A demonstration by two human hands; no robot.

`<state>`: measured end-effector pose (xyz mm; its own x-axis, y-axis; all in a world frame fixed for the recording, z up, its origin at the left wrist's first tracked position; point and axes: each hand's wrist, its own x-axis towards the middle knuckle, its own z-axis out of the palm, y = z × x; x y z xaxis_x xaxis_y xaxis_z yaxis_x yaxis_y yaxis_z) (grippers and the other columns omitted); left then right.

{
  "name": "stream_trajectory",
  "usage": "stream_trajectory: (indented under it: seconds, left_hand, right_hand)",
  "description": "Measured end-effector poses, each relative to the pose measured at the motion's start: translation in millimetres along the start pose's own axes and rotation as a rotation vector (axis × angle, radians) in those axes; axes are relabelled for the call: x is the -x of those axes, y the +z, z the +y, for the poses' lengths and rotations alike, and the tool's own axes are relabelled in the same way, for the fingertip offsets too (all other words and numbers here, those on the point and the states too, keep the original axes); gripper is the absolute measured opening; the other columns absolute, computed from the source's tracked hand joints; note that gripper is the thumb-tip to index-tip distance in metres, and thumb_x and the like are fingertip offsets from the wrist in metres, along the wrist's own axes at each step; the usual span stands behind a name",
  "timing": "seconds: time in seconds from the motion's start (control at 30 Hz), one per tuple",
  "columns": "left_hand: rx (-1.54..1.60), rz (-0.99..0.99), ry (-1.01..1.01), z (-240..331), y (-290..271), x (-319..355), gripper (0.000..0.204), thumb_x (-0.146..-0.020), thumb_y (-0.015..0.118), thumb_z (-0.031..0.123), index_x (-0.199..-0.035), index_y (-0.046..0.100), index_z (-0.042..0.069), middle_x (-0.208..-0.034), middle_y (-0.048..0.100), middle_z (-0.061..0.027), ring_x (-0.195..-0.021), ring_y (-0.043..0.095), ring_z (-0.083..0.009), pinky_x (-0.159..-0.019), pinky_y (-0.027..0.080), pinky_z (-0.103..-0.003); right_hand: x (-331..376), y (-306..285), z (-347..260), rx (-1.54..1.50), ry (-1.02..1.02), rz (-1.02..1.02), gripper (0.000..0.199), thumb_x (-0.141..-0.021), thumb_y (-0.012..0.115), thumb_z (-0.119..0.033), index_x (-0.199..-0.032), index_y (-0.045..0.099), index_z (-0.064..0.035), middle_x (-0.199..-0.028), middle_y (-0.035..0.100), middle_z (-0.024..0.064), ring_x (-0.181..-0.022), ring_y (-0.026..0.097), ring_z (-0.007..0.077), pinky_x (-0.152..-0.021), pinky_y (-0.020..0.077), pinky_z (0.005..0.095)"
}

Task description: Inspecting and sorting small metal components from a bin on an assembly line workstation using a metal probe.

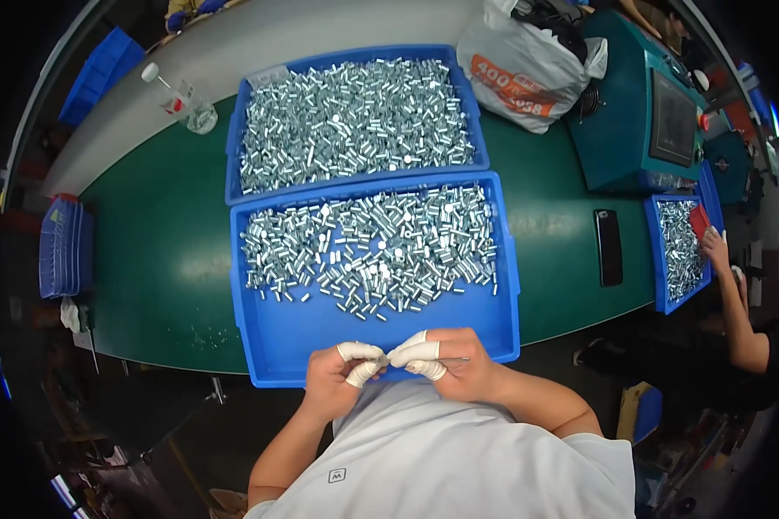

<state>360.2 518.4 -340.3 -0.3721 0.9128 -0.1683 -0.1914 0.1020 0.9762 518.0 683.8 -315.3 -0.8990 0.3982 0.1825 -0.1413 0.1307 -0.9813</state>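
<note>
Green worktop (147, 259), curved at its left end, fills the station; the person works at its near edge. Nearest are the two hands, both with white covers on thumb and fingers, brought together just over the near rim of the front tray. Left hand (337, 372) pinches a small metal piece (383, 360) between thumb and finger; its exact form is hidden by the fingertips. Right hand (454, 363) meets it there, thumb and fingers closed, with a slim metal rod (459, 358) lying along its grip; its type cannot be told.

Step in hand, as judged: one piece is being handled at the fingertips, clear of the rest. Next move, as judged, calls for a steady left pinch and fine control by the right, without dropping the piece.

Front tray (294, 346), blue, is bare along its near side; loose metal cylinders (407, 233) lie behind, at mixed angles. To its right lies a black phone (608, 248). Directly beyond, the rear tray (232, 160) is more densely filled with similar cylinders. Farther back stand a clear bottle (182, 99), left, and a plastic bag (515, 65), right.
</note>
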Motion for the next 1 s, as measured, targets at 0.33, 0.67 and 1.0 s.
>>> stream_trajectory:
  seconds: [0.33,0.67,1.0]
  left_hand:
    - [0.114,0.013,0.060,-16,-12,6,0.016,-0.091,0.064,-0.012,-0.102,0.064,-0.001,-0.095,0.071,-0.0156,-0.083,0.071,-0.0207,-0.069,0.057,-0.030]
    - [0.192,-0.029,0.111,-20,-20,2,0.014,-0.094,0.065,-0.007,-0.106,0.067,0.000,-0.098,0.073,-0.0159,-0.084,0.071,-0.0207,-0.071,0.058,-0.031]
    - [0.107,0.048,-0.006,-15,-12,0,0.014,-0.094,0.064,-0.007,-0.107,0.067,0.000,-0.099,0.072,-0.0146,-0.085,0.071,-0.0188,-0.075,0.057,-0.030]
  right_hand:
    - [-1,4,6,-0.208,0.072,-0.038,0.023,-0.098,0.062,-0.002,-0.120,0.070,0.0003,-0.104,0.074,0.0141,-0.096,0.072,0.0224,-0.083,0.0582,0.0326]
    - [-1,6,-2,-0.123,-0.026,0.014,0.021,-0.094,0.065,0.001,-0.113,0.073,-0.0015,-0.096,0.075,0.0133,-0.085,0.073,0.0225,-0.078,0.0576,0.0324]
    - [1,6,-5,0.106,-0.119,-0.014,0.032,-0.091,0.062,0.005,-0.120,0.071,-0.0031,-0.099,0.074,0.0142,-0.087,0.072,0.0242,-0.077,0.0566,0.0327]
